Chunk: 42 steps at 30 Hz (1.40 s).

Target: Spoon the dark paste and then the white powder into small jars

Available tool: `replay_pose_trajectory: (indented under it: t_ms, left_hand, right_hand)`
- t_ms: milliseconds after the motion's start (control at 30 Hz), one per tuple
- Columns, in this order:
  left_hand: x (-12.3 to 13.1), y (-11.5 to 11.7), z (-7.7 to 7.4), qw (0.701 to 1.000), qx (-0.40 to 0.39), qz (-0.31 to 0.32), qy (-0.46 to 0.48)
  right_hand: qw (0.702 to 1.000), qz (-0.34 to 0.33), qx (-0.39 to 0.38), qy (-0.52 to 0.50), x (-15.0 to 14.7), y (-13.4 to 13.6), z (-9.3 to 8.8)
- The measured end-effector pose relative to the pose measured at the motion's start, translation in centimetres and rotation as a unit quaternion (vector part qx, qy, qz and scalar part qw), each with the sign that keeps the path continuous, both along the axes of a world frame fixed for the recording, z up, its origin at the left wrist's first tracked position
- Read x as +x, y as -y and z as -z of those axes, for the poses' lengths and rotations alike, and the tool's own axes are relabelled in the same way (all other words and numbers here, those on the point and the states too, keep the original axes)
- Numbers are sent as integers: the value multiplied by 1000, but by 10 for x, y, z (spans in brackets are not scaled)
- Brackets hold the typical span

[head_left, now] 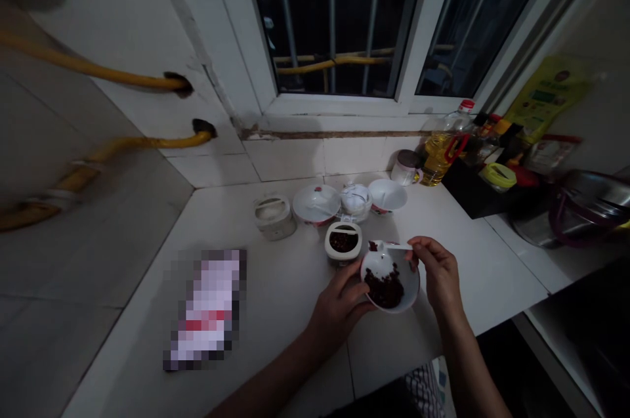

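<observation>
My left hand (342,300) grips the left rim of a white bowl (412,287), which tilts toward me. Dark reddish-brown bits (386,288), perhaps chili, cling to its inside. In my right hand (436,267) is the handle of a small white spoon (398,247), pinched between thumb and fingers. The spoon's head lies over the bowl's far rim with some dark bits on it. Just beyond the bowl stands a white-rimmed jar (343,241), its lid up, with similar dark contents.
Behind are a lidded clear container (273,216), a shallow bowl (316,203), a small container with white contents (356,200) and another bowl (388,195). An oil bottle (443,149) and a metal pot (585,208) stand right. A blurred-out object (209,306) lies left.
</observation>
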<state>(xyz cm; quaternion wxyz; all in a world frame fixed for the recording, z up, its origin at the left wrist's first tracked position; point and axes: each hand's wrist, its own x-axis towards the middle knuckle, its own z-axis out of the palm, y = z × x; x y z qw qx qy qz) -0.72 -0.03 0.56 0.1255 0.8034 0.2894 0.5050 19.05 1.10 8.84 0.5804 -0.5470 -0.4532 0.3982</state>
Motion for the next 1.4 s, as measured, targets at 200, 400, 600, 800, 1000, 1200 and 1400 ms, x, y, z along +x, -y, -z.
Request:
replay_pose_trajectory:
  t_ms: [200, 400, 600, 800, 1000, 1200, 1400]
  left_hand:
    - [1, 0, 0, 1000, 1, -1, 9]
    - [2, 0, 2, 1000, 11, -14, 7]
    - [3, 0, 0, 1000, 2, -7, 9]
    - [3, 0, -1, 1000, 19, -7, 2]
    - [3, 1, -2, 999, 31, -12, -4]
    - [2, 1, 0, 1000, 14, -7, -12]
    - [2, 1, 4, 1000, 13, -14, -17]
  right_hand:
    - [960, -3, 139, 242, -30, -8, -14]
    - [822, -87, 296, 479, -33, -6, -12]
    - [869, -21, 283, 405, -5, 8, -16]
    - [832, -63, 256, 488, 34, 23, -11]
    - [802, -99, 213, 549, 39, 31, -2]
    - [884, -107, 119, 439, 18, 41, 5]
    - [927, -57, 70, 364, 18, 42, 13]
